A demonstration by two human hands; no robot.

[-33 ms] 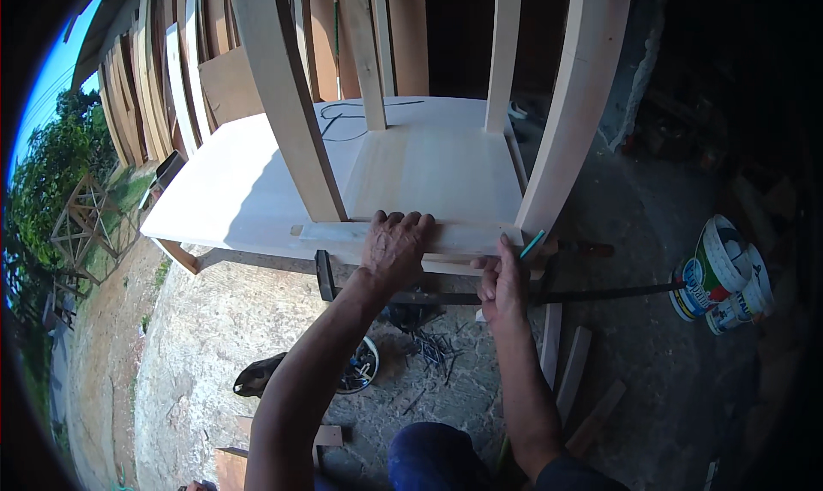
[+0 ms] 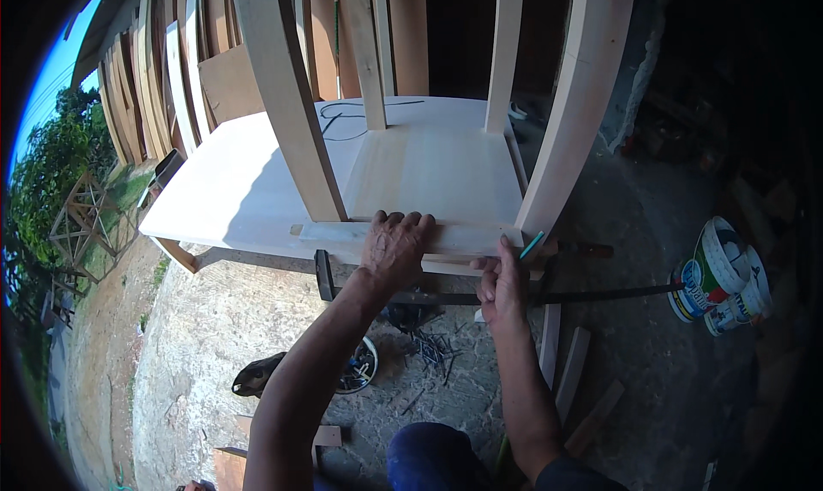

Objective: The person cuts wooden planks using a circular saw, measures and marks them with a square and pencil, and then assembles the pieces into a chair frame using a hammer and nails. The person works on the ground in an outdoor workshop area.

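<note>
An upturned pale wooden frame with several upright legs (image 2: pixel 291 105) rests on a white tabletop (image 2: pixel 206 191). My left hand (image 2: pixel 397 247) is closed over the top edge of its near wooden rail (image 2: pixel 471 237), fingers curled over the far side. At the rail's right end, by the foot of the near right leg (image 2: pixel 576 105), my right hand (image 2: pixel 504 283) pinches a teal pencil (image 2: pixel 531 245); the pencil slants up and to the right. Just below the rail runs a long dark bar clamp (image 2: pixel 600 296), with one jaw at the left and a brownish handle at the right.
Paint buckets (image 2: pixel 718 264) stand at the right. On the concrete floor lie a round container (image 2: pixel 370 367), a heap of dark thin pieces (image 2: pixel 435 349), a black object (image 2: pixel 257 375) and wood offcuts (image 2: pixel 573 373). Boards (image 2: pixel 184 79) lean at the back left. A black cord (image 2: pixel 343 116) lies on the tabletop.
</note>
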